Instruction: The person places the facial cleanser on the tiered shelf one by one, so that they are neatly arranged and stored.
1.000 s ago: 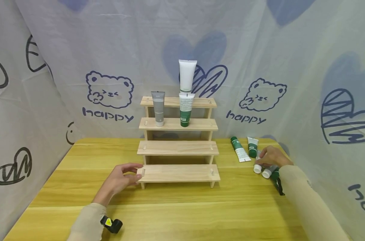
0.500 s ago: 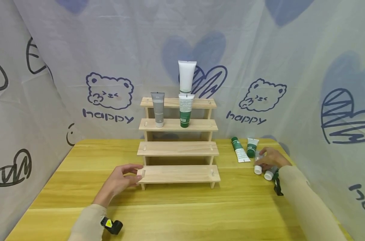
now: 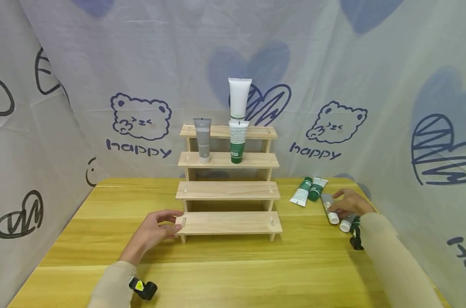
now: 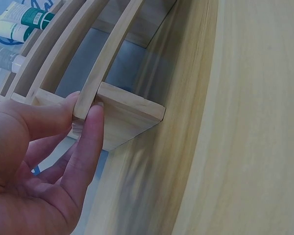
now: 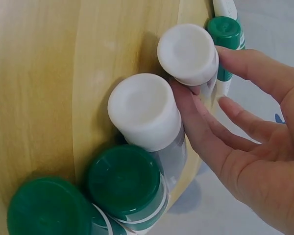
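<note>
My left hand (image 3: 154, 231) pinches the left end of the lowest board of a stepped wooden display rack (image 3: 229, 223), thumb above and index finger below. At the right, my right hand (image 3: 351, 202) holds a grey tube with a white cap (image 3: 327, 202) between thumb and fingers; it lies slanted on the table. Right beside it lies a second white-capped tube (image 5: 142, 110), partly under the hand. Two green-capped tubes (image 5: 125, 181) lie nearer the wrist. Beyond the fingers, two green-and-white tubes (image 3: 301, 192) lie close together.
On the rack's second-highest step stand a grey tube (image 3: 204, 141) and a green-and-white tube (image 3: 238, 143). A tall white tube (image 3: 239, 98) stands on the top step behind. A printed cloth (image 3: 140, 64) hangs around the wooden table (image 3: 233, 273).
My right hand has shifted the grey tube slightly, and it now slants with its end toward the upper left. The two green-and-white tubes beyond have turned and moved together. My left hand stays put.
</note>
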Demonstrator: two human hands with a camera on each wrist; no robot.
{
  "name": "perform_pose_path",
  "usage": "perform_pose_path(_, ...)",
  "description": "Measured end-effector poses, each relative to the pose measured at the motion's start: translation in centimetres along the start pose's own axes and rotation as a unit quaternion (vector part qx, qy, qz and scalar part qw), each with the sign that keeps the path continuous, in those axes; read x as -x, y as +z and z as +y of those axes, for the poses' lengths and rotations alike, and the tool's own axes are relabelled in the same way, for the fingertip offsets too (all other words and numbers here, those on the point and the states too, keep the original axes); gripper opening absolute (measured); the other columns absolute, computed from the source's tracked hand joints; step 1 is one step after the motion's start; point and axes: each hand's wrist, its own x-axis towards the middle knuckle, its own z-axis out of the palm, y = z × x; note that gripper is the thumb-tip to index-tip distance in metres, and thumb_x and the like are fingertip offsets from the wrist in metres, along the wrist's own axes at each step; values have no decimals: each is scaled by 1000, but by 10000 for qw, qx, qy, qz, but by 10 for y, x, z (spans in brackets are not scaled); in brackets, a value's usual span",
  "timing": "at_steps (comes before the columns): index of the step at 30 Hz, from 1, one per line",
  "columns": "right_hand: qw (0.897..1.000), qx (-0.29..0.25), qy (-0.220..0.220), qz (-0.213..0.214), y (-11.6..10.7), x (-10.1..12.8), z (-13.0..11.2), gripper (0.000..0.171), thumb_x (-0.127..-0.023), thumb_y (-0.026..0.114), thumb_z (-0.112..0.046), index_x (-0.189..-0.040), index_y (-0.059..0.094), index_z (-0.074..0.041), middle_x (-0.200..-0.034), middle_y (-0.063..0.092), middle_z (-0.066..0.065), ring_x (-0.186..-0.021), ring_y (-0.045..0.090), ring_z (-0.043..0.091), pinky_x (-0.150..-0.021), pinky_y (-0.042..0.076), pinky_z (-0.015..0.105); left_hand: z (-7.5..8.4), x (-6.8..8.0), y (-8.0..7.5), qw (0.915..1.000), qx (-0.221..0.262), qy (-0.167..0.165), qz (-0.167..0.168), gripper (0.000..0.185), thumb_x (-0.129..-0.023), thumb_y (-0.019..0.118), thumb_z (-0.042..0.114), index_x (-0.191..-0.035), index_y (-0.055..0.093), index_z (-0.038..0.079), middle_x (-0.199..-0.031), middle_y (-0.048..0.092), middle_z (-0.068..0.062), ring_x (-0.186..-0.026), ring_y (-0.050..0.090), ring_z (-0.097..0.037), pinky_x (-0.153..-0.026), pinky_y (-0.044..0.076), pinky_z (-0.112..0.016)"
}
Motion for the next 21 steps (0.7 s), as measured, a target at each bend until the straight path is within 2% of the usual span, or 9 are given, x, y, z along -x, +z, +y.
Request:
perform_pose_path(10,9997,114,138,137,0,2,-4,68,-75,77,-9,-122,39,21,-84,61,13,-69,63,13,-71,60,34,0,1,1,10000,13,-6,1,45,-85,71,15,-128,59,11,-122,52,-18,-92,67,-19,-79,60,-36)
perform_pose_path(15,9986,406,85,337,-7,3,-1,63,-73,79,-13,-120,50,18,-90,64,16,-71,63,13,-69,60,31,0,0,1,10000,-4,2,15,44,-85,71,14,-128,59,11,-122,52,-18,-91,67,-19,-79,60,-35)
perform_pose_path(21,9987,280,90,427,-19,6,1,55,-73,79,-11,-117,57,15,-96,64,18,-77,61,15,-70,59,32,0,0,1,10000,-25,5,23,44,-85,71,15,-128,59,12,-122,51,-18,-92,67,-19,-79,60,-36)
